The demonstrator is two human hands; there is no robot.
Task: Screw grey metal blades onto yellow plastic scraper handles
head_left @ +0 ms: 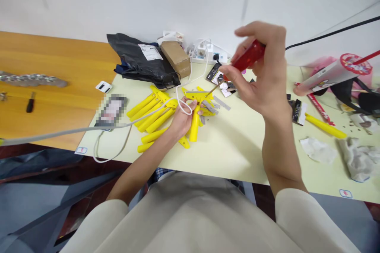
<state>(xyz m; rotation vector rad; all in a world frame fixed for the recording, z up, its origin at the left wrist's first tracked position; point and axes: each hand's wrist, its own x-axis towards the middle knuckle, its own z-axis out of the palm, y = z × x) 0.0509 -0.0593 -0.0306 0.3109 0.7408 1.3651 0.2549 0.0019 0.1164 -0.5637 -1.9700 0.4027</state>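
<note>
My right hand [263,67] is closed around the red handle of a screwdriver [248,56], raised over the table. The screwdriver's thin shaft slants down to the left, its tip at the head of a yellow scraper [194,124]. My left hand [182,118] grips that scraper near its neck, with the handle pointing toward me. A grey blade lies along the scraper's wide far edge. Several more yellow scrapers [157,114] lie in a pile left of my left hand. Loose grey blades [222,102] lie just right of the held scraper.
A white cable [142,116] crosses in front of my left hand. Behind are a black plastic bag [139,63], a cardboard box [175,58] and a power strip [202,54]. A phone [111,111] lies left. On the right are another yellow scraper [325,125], a cup [332,73] and crumpled tissue [318,149].
</note>
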